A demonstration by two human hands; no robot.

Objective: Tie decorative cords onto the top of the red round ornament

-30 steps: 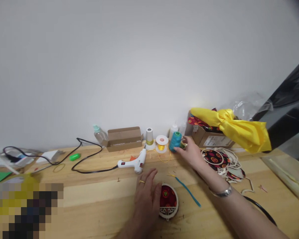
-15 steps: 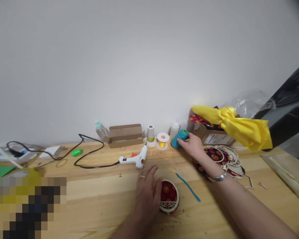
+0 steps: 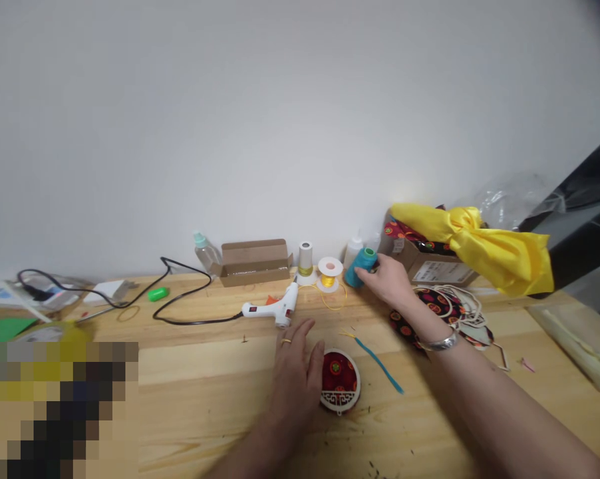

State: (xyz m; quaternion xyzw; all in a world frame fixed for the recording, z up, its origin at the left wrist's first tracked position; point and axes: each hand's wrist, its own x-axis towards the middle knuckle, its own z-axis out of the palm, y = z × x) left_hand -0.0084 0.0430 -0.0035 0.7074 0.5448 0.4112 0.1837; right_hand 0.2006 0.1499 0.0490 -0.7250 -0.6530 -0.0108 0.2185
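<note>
My right hand [image 3: 387,283] grips a spool of blue thread [image 3: 360,267] at the back of the table, beside a white bottle. The spool leans a little. My left hand [image 3: 296,366] lies over the table with its fingers stretched out and nothing in them. Close to its thumb is a round ornament [image 3: 340,372] of dark red patterned fabric, with a pale rim and a fretwork strip along its lower part. Right of the ornament lies a blue tassel [image 3: 378,362] with a yellow cord at its upper end. A white glue gun [image 3: 275,308] rests just beyond my left fingertips.
Along the wall stand an open cardboard box [image 3: 255,271], a spool of yellow cord [image 3: 328,283] and a clear bottle [image 3: 206,253]. At the right, yellow cloth [image 3: 499,249] covers a carton; patterned fabric pieces [image 3: 432,303] lie before it. A black cable [image 3: 190,322] loops across the left.
The view has shifted slightly. My right hand stays on the blue thread spool, which looks a little more upright. My left hand keeps its place by the ornament.
</note>
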